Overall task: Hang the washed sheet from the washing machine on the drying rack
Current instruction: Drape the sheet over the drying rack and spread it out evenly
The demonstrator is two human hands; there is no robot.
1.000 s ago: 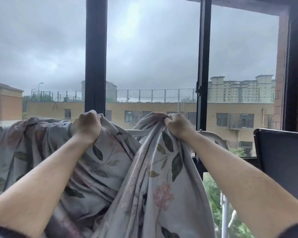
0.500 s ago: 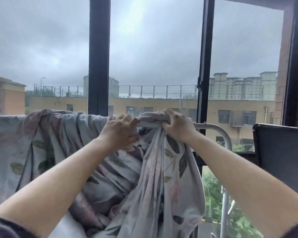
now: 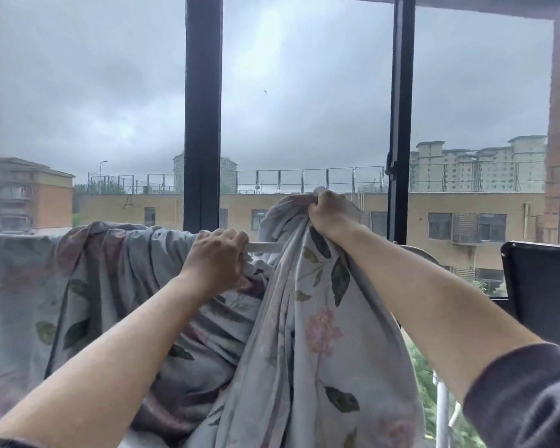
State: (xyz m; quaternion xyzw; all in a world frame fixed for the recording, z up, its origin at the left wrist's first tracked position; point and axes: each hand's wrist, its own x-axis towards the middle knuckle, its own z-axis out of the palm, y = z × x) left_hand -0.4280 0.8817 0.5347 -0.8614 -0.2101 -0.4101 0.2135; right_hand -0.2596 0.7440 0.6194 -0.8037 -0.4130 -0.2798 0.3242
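The washed sheet [image 3: 117, 279], pale grey with leaves and pink flowers, hangs bunched over the white top rail of the drying rack [image 3: 265, 246]. My left hand [image 3: 215, 253] is closed over the rail and a fold of the sheet at the middle. My right hand [image 3: 328, 213] grips a bunched edge of the sheet and holds it lifted above the rail. From that hand a long fold of sheet drops down the centre. The rail's curved right end [image 3: 422, 252] shows bare behind my right forearm.
Dark window frames [image 3: 202, 111] stand just behind the rack, with buildings and grey sky beyond. A dark flat panel [image 3: 543, 286] juts in at the right. A white rack leg [image 3: 442, 412] runs down at lower right, trees below.
My right hand has lifted its bunch of sheet above the rail. My left hand has slid right along the rail and holds it beside the raised fold.
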